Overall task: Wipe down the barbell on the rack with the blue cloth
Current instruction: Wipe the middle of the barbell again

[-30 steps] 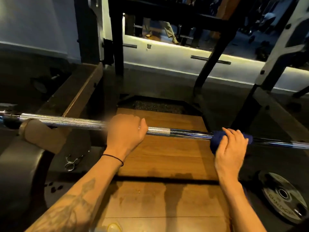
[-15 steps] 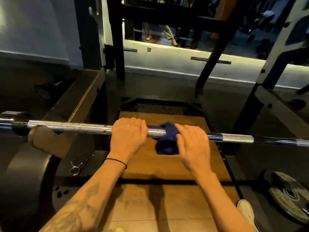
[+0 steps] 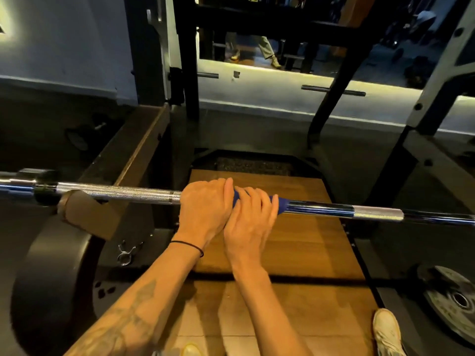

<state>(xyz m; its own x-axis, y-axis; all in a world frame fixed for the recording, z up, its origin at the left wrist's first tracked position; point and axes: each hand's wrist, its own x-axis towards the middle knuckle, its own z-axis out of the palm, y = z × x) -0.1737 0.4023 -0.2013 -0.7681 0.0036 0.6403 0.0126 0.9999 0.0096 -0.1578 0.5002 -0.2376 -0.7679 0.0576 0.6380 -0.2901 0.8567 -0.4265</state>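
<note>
Glossy, partly knurled metal barbell (image 3: 321,209); soft blue cloth (image 3: 282,203); smooth wood platform (image 3: 308,247).

Cloth (image 3: 281,202) on barbell (image 3: 118,193), mid-shaft

Weight plate (image 3: 452,301) lettering seems too blurred to read.
</note>
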